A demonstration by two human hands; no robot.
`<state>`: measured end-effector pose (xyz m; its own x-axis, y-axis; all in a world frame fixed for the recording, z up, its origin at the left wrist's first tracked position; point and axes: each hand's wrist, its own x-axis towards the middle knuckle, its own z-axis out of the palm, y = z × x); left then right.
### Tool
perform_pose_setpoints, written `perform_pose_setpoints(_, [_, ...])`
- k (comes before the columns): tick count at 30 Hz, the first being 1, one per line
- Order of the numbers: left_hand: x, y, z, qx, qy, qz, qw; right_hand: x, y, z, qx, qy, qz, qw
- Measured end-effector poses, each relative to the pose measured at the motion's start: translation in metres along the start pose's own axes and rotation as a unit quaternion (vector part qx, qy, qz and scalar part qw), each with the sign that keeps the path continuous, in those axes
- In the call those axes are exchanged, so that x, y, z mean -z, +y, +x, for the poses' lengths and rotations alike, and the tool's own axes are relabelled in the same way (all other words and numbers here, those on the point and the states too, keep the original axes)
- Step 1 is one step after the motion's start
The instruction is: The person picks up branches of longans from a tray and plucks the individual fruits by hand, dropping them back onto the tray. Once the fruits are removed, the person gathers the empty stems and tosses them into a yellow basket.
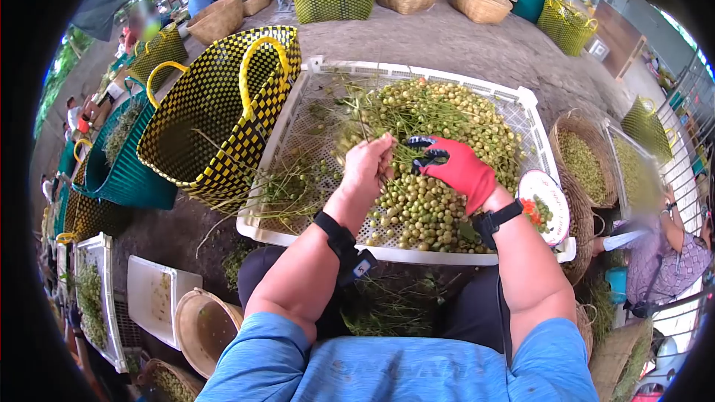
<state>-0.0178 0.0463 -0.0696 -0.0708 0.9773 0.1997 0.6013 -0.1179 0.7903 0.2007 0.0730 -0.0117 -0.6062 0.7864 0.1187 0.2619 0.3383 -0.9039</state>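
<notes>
A white plastic crate (pixel 406 71) lies in front of me, with a heap of small round green-yellow fruits (pixel 424 216) and thin green stems in it. My left hand (pixel 369 160) is bare and closed around a bunch of fruit stems (pixel 363 120) above the heap. Beside it, my right hand (pixel 458 171) wears a red glove with black fingertips. Its fingers are curled against the green stems from the right; their exact hold is partly hidden. Loose stems with fruits (pixel 294 190) lie at the crate's left side.
A black-and-yellow woven basket (pixel 223 104) stands against the crate's left side. A small round plate (pixel 553 205) sits on its right edge. Wicker baskets (pixel 585 149) of fruits are at the right, near a seated person (pixel 663 260). A white bin (pixel 153 298) and tub (pixel 208 331) stand lower left.
</notes>
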Motion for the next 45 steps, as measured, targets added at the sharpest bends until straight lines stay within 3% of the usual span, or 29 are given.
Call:
perform_pose_setpoints(1, [0.011,0.034,-0.003,0.063,0.033,-0.260,0.963,0.004,0.006,0.002,0.019,-0.024,0.001,1.000])
perform_pose_setpoints(2, [0.019,0.061,-0.004,0.124,0.062,-0.499,0.855,0.005,0.015,0.001,0.018,-0.018,0.002,1.000])
perform_pose_setpoints(3, [0.027,0.066,-0.001,0.177,0.033,-0.562,0.807,0.005,0.025,0.001,0.059,-0.016,-0.215,0.975])
perform_pose_setpoints(4, [0.033,0.079,-0.002,0.179,0.061,-0.563,0.805,0.006,0.028,0.001,0.096,-0.013,-0.422,0.901])
perform_pose_setpoints(6, [0.044,0.080,0.000,0.130,0.073,-0.585,0.797,0.007,0.035,-0.003,0.056,-0.036,-0.422,0.904])
perform_pose_setpoints(8, [0.057,0.086,-0.001,0.098,0.113,-0.575,0.804,0.012,0.046,-0.006,-0.039,-0.029,-0.487,0.872])
perform_pose_setpoints(10, [0.077,0.082,0.001,0.064,0.103,-0.578,0.807,0.020,0.029,-0.013,-0.037,-0.020,-0.509,0.860])
perform_pose_setpoints(12, [0.094,0.078,0.003,0.039,0.127,-0.590,0.796,0.033,0.029,-0.013,-0.080,-0.029,-0.439,0.895])
perform_pose_setpoints(13, [0.099,0.076,0.003,0.047,0.137,-0.583,0.799,0.035,0.029,-0.011,-0.056,0.032,-0.380,0.923])
perform_pose_setpoints(14, [0.100,0.076,0.003,0.045,0.139,-0.584,0.799,0.038,0.028,-0.010,-0.054,0.031,-0.381,0.922])
perform_pose_setpoints(16, [0.100,0.077,0.001,0.069,0.138,-0.599,0.786,0.041,-0.001,-0.011,-0.051,0.134,-0.051,0.988])
perform_pose_setpoints(17, [0.096,0.070,0.002,0.069,0.126,-0.606,0.782,0.040,-0.004,-0.009,-0.038,0.131,0.046,0.990])
perform_pose_setpoints(18, [0.093,0.069,0.003,0.069,0.127,-0.607,0.782,0.035,-0.011,-0.009,-0.037,0.131,0.046,0.990])
perform_pose_setpoints(20, [0.081,0.071,0.001,0.102,0.090,-0.618,0.775,0.018,-0.030,-0.006,0.085,0.060,0.223,0.969])
perform_pose_setpoints(22, [0.064,0.078,-0.002,0.116,0.070,-0.606,0.784,-0.004,-0.037,-0.004,0.113,0.027,0.138,0.984])
perform_pose_setpoints(23, [0.057,0.079,-0.004,0.115,0.055,-0.612,0.780,-0.014,-0.031,-0.002,0.185,0.077,-0.061,0.978])
perform_pose_setpoints(26, [0.047,0.078,-0.005,0.118,0.052,-0.605,0.786,-0.022,-0.004,0.005,-0.068,0.024,-0.164,0.984])
perform_pose_setpoints(29, [0.044,0.072,-0.002,0.139,0.089,-0.587,0.793,-0.010,0.015,0.005,-0.023,0.059,-0.216,0.974])
perform_pose_setpoints(36, [0.025,0.072,-0.005,0.199,0.122,-0.575,0.784,0.010,0.037,0.001,-0.026,0.094,-0.233,0.968])
perform_pose_setpoints(37, [0.026,0.070,-0.007,0.198,0.122,-0.575,0.784,0.015,0.030,0.001,-0.090,0.083,-0.292,0.948])
perform_pose_setpoints(40, [0.031,0.070,0.000,0.178,0.098,-0.554,0.807,0.021,0.009,-0.007,-0.118,0.077,-0.357,0.923])
perform_pose_setpoints(42, [0.028,0.073,-0.003,0.215,0.121,-0.550,0.798,0.022,0.004,-0.009,-0.138,0.072,-0.344,0.926])
perform_pose_setpoints(44, [0.027,0.073,-0.003,0.203,0.116,-0.554,0.799,0.024,0.044,-0.008,-0.041,0.092,-0.347,0.933])
perform_pose_setpoints(45, [0.026,0.073,-0.004,0.210,0.114,-0.553,0.799,0.025,0.060,-0.007,-0.042,0.096,-0.351,0.931])
